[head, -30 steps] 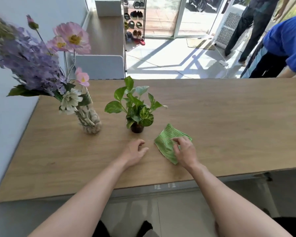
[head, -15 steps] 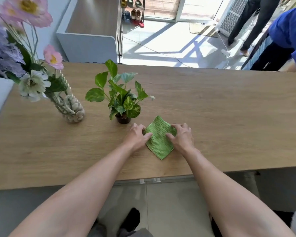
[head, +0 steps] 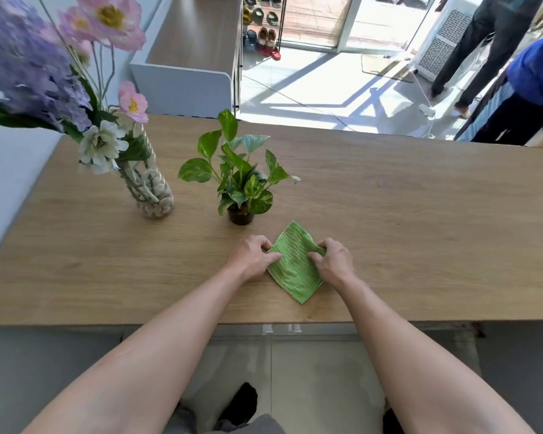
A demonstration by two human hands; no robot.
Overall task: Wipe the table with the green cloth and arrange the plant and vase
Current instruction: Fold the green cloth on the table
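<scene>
A folded green cloth (head: pixel 295 267) lies on the wooden table (head: pixel 420 230) near its front edge, turned like a diamond. My left hand (head: pixel 251 256) grips its left corner and my right hand (head: pixel 331 261) pinches its right corner. Just behind the cloth stands a small leafy plant (head: pixel 240 180) in a dark pot. Left of the plant is a glass vase (head: pixel 151 192) filled with pale pebbles, holding pink, white and purple flowers.
A grey wall runs along the table's left end. Beyond the far edge are a white cabinet (head: pixel 182 83), a shoe rack (head: pixel 261 29) and a sunlit floor. Two people (head: pixel 514 73) stand at the back right.
My left hand has moved right onto the cloth's left corner, and both hands have closed on the cloth. The camera has tilted down and closer to the table.
</scene>
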